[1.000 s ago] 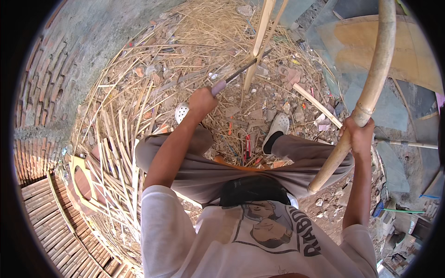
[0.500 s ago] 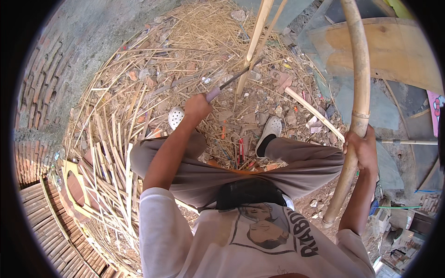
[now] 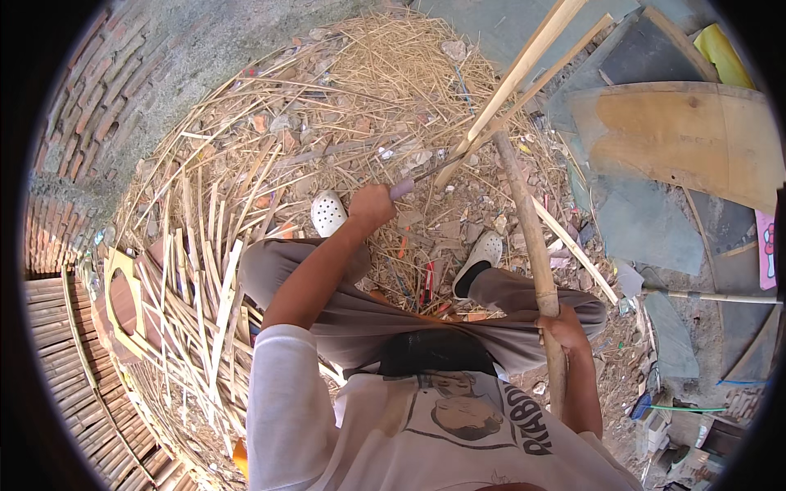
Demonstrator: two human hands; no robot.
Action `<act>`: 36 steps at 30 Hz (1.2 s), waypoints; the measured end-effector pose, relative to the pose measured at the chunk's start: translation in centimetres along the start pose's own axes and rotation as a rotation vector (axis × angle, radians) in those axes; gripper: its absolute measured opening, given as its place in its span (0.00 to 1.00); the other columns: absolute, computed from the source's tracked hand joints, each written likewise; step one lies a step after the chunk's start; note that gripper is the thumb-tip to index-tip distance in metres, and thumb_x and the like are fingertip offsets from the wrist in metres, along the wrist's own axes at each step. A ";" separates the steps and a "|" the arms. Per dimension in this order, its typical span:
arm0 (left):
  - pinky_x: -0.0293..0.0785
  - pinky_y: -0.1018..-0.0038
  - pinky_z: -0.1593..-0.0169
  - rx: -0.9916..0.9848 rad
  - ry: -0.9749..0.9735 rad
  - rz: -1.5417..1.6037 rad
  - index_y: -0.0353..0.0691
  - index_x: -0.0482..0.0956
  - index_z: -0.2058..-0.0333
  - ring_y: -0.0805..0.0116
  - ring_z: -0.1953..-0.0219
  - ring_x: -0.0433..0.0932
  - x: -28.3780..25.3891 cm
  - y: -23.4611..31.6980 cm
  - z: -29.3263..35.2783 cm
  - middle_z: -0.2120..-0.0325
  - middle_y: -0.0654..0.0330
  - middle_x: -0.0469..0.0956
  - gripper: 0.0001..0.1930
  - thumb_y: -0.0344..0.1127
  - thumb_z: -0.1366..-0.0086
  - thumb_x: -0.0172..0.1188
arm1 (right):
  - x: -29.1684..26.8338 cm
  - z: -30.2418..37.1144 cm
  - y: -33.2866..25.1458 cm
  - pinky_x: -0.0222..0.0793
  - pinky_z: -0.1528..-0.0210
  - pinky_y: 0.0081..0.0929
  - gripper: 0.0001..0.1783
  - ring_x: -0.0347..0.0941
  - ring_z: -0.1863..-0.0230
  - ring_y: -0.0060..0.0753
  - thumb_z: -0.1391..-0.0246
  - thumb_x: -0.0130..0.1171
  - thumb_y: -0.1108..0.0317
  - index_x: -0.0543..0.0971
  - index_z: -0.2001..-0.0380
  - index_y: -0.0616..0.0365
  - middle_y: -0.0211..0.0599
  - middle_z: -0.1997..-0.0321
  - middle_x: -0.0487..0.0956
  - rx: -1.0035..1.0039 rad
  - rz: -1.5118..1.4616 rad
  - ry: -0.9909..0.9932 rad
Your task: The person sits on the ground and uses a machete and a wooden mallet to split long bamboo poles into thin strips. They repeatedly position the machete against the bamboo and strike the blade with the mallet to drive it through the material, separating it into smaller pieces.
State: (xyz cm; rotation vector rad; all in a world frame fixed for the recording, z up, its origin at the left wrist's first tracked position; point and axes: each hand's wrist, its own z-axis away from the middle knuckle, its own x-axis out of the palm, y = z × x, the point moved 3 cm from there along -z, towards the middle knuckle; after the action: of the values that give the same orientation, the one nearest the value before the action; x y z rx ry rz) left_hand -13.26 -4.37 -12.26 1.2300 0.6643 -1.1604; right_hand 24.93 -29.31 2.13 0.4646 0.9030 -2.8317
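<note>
My left hand (image 3: 372, 206) is closed around the pale purple handle of a long knife (image 3: 427, 170). Its dark blade lies across the split bamboo (image 3: 483, 114), where two pale lengths spread apart toward the upper right. Wrapped round a thick bamboo pole (image 3: 528, 221) is my right hand (image 3: 565, 329), low on the pole over my right thigh. The pole's far end is beside the blade tip and the split bamboo; whether they touch I cannot tell.
Loose bamboo strips (image 3: 201, 303) are heaped at my left, near a brick wall (image 3: 98, 106). Straw (image 3: 393, 65) and rubble cover the ground ahead. A curved brown board (image 3: 671, 131) and grey sheets lie at the right. Another pale strip (image 3: 577, 250) lies near my right shoe (image 3: 481, 254).
My right hand has swung the pole left and lowered its far end, from upright at the right to beside the blade. The split bamboo now leans farther right.
</note>
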 end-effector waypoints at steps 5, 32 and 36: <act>0.78 0.56 0.58 -0.049 -0.057 0.270 0.32 0.82 0.64 0.43 0.64 0.82 1.4 2.7 1.2 0.69 0.40 0.82 0.19 0.43 0.47 0.61 | -7.7 7.7 -0.1 0.68 0.79 0.29 0.15 0.74 0.80 0.32 0.56 0.59 0.75 0.74 0.63 0.69 0.41 0.77 0.76 -0.193 0.106 0.534; 0.74 0.69 0.70 -0.204 -0.031 0.872 0.30 0.73 0.60 0.66 0.74 0.79 14.9 11.0 4.6 0.76 0.56 0.77 0.21 0.48 0.33 0.55 | -8.8 -1.6 17.4 0.73 0.51 0.38 0.19 0.76 0.53 0.44 0.42 0.58 0.69 0.74 0.52 0.73 0.52 0.54 0.78 -0.388 -0.213 1.224; 0.74 0.69 0.67 -0.277 -0.235 0.997 0.28 0.70 0.56 0.67 0.71 0.77 11.9 13.4 6.0 0.74 0.57 0.76 0.24 0.48 0.33 0.55 | -5.1 -2.6 0.9 0.70 0.51 0.30 0.15 0.75 0.57 0.32 0.40 0.57 0.66 0.76 0.56 0.67 0.41 0.59 0.80 -0.774 -0.224 0.785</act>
State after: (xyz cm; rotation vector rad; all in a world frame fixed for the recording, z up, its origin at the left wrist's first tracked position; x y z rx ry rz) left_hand 1.95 -14.77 -16.44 0.9612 -0.0156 -0.3422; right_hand 30.63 -28.37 1.26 1.4213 2.1442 -2.1278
